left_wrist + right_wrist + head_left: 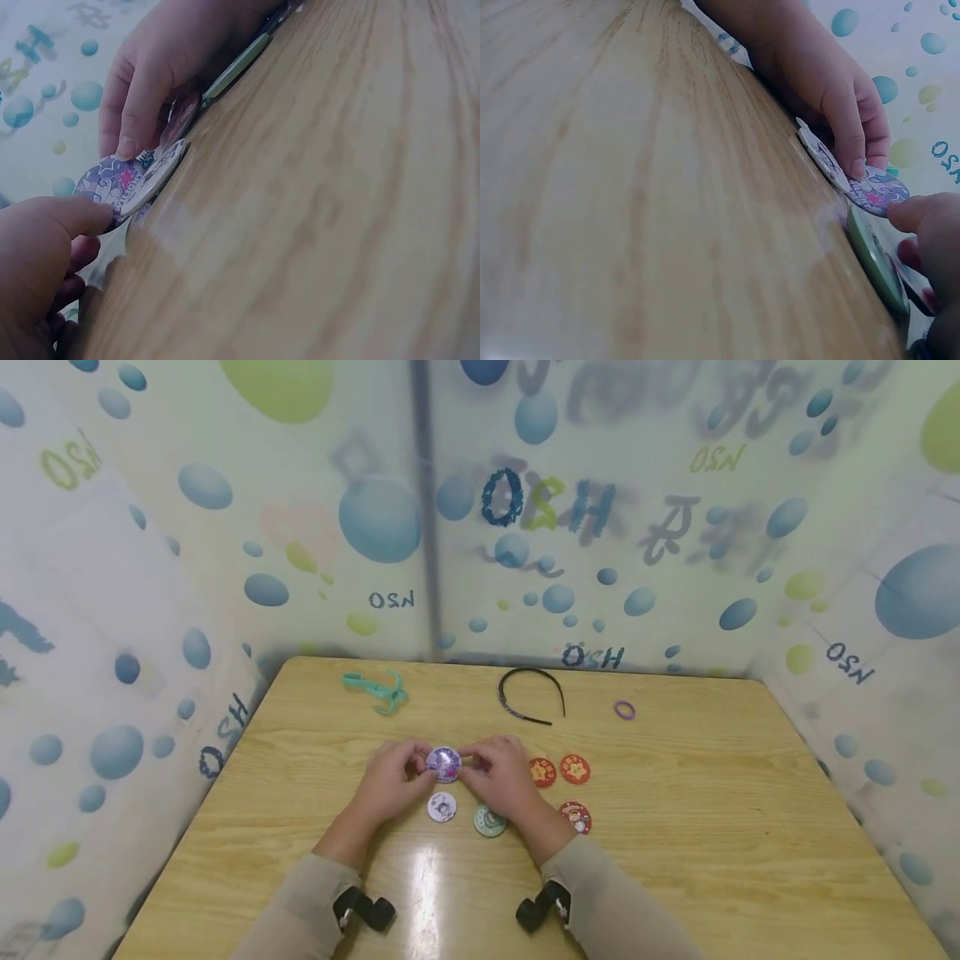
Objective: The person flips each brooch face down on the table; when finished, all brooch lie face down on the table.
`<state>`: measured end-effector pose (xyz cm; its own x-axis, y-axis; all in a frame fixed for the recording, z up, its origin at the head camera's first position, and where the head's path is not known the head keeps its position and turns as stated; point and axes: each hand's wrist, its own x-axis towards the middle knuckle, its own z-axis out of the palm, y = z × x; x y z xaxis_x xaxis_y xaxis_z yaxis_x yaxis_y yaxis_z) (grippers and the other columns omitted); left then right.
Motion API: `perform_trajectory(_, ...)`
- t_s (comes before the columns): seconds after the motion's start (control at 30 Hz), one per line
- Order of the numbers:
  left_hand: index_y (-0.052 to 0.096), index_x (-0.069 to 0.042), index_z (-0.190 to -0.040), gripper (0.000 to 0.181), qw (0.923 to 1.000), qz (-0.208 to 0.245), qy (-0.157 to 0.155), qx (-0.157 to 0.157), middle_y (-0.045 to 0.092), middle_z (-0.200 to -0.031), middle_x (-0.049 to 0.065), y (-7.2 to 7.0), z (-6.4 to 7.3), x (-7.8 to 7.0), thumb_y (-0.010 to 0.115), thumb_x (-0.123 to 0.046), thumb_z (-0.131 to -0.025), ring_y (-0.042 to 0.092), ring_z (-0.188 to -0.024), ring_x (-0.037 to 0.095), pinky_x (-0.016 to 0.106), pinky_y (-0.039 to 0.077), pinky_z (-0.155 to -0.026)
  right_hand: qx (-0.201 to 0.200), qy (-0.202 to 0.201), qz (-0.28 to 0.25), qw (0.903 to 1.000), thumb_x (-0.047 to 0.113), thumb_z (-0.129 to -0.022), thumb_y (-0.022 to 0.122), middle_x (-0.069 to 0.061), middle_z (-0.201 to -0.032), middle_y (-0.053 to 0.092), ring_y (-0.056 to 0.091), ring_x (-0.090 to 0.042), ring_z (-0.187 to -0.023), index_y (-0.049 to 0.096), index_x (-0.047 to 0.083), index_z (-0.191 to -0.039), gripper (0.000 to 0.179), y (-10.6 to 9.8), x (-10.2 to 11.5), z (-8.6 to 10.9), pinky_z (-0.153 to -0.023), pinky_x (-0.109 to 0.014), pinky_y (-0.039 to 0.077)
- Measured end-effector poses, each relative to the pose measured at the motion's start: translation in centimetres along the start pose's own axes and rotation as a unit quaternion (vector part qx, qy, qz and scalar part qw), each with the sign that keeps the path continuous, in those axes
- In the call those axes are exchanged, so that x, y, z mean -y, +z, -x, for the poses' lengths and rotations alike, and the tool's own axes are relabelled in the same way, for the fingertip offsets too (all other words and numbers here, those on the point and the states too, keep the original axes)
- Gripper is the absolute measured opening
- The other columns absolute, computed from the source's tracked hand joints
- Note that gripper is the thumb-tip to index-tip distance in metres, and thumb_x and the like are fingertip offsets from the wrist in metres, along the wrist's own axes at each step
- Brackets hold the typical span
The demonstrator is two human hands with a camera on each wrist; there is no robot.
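Purple badge (pixel 444 764): we find it directly between the two hands, touched by both, its printed face up in the head view; we cannot tell whether its lower edge meets the table (pixel 712 843).
Left hand (pixel 390 781): we see thumb and fingers pinching the badge's left edge.
Right hand (pixel 501 778): we see it pinching the opposite, right edge with thumb and fingertips.
White badge (pixel 442 807): we have it lying just below the held one in the head view, between the forearms.
Green badge (pixel 490 822): we see it beside the right wrist, which partly covers it.
Red badges (pixel 575 769): we count three right of the right hand, one of them partly hidden by the wrist.
Far side: well beyond the hands, we see a teal clip (pixel 386 693) at left, a black headband (pixel 532 669) near the middle and a purple ring (pixel 627 718) at right.
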<state>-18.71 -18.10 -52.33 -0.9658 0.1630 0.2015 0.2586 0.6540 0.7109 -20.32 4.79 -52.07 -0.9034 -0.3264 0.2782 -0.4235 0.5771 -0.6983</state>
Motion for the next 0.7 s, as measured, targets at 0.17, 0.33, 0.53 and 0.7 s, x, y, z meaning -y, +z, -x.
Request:
perform_trajectory(0.17,0.066,-0.018,-0.089,0.020,0.9998,0.004,-0.018,0.002,0.067,-0.090,-0.004,-0.04,0.04,-0.30,0.086,-0.015,-0.087,0.051,-0.092,0.020,0.041,0.038,-0.088,-0.001,0.008,-0.007,0.9999,0.026,-0.092,0.086,0.015,-0.075,0.062,0.057,-0.020,-0.099,0.083,0.019,-0.111,0.021,-0.07,0.10,0.05,-0.101,-0.047,0.040)
perform_trajectory(0.33,0.068,-0.017,-0.090,0.017,0.9996,0.012,-0.025,-0.003,0.065,-0.089,-0.003,-0.01,0.13,-0.26,0.085,-0.015,-0.088,0.052,-0.090,0.020,0.040,0.041,-0.086,-0.006,0.007,-0.001,1.0000,0.027,-0.093,0.084,0.013,-0.081,0.069,0.060,-0.018,-0.099,0.084,0.020,-0.109,0.017,0.14,-0.18,0.08,-0.103,-0.049,0.039)
perform_trajectory(0.53,0.071,-0.018,-0.091,0.015,0.9991,0.026,-0.030,-0.013,0.063,-0.085,-0.004,-0.04,0.16,-0.16,0.085,-0.016,-0.088,0.053,-0.087,0.019,0.039,0.044,-0.083,-0.004,0.007,0.003,1.0000,0.027,-0.097,0.080,0.002,-0.103,0.077,0.064,-0.021,-0.111,0.084,0.018,-0.108,0.015,0.08,-0.10,0.10,-0.113,-0.050,0.036)
perform_trajectory(0.7,0.072,-0.017,-0.092,0.012,0.9992,0.028,-0.023,-0.017,0.064,-0.085,-0.005,-0.02,0.18,-0.08,0.084,-0.017,-0.089,0.054,-0.085,0.018,0.039,0.045,-0.082,-0.002,0.002,0.000,1.0000,0.026,-0.097,0.080,-0.002,-0.112,0.079,0.065,-0.027,-0.122,0.084,0.017,-0.109,0.015,-0.03,0.02,0.10,-0.118,-0.054,0.032)
